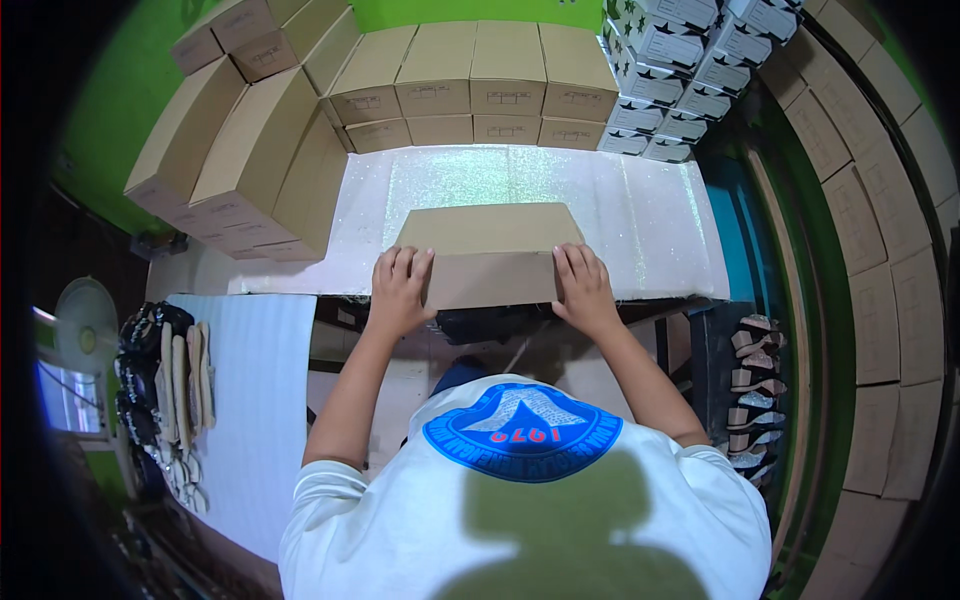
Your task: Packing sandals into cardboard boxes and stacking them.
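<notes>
While both hands press flat on the near edge of a closed brown cardboard box [488, 250], the left hand [400, 290] and right hand [585, 288] grip nothing, fingers spread on its lid. It sits on the glittery white tabletop [650, 215], seemingly being shut or squared; its contents are hidden, like the stacked brown boxes [470, 85] behind.

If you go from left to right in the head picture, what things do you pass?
Fan → sandals → white sheet → left hand → flat brown box → right hand → shoe rack → wall of brown boxes.
</notes>
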`<action>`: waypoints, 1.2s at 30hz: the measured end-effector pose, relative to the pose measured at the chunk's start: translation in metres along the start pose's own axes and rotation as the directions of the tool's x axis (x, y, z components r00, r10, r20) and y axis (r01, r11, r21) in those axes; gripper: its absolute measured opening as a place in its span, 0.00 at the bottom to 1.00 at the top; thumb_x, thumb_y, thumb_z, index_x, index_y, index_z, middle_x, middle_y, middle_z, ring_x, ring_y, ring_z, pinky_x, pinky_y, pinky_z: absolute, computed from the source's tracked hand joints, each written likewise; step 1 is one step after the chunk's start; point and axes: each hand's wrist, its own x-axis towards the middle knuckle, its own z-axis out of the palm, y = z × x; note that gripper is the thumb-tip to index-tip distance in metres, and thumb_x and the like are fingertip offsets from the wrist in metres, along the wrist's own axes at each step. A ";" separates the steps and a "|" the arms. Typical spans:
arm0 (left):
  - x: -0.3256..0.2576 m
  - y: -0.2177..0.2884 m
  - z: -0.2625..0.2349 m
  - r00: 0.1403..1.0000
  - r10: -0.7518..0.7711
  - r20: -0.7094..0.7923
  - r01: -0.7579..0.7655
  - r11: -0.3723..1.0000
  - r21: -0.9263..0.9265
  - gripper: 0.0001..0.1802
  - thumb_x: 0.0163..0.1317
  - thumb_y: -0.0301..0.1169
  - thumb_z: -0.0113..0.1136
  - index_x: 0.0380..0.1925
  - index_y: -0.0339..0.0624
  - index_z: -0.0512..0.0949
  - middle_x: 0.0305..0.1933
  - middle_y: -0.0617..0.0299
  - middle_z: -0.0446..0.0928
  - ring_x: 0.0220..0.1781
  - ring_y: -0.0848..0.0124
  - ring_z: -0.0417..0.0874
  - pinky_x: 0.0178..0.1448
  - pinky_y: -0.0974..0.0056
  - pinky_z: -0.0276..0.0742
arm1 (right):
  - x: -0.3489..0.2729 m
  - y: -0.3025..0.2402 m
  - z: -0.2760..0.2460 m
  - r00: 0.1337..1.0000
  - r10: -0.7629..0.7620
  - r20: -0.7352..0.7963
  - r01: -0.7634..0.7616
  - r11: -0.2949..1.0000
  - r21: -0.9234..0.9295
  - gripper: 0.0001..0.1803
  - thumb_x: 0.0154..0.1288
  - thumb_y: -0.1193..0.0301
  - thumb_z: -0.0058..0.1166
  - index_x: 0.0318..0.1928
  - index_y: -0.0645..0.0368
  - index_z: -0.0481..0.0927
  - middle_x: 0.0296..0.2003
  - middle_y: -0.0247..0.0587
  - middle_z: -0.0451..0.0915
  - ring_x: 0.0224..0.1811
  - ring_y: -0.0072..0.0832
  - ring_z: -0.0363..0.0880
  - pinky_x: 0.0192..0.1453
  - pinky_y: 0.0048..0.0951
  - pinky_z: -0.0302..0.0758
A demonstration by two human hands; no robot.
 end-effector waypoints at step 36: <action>0.082 -0.015 -0.029 0.956 -0.016 0.293 0.034 0.998 -0.058 0.62 0.16 0.46 0.74 0.60 0.42 0.57 0.56 0.51 0.62 0.64 0.51 0.57 0.68 0.35 0.33 | 0.050 0.065 -0.045 0.999 -0.041 0.030 0.039 0.997 0.069 0.48 0.32 0.64 0.63 0.60 0.59 0.59 0.54 0.47 0.62 0.59 0.44 0.60 0.60 0.44 0.59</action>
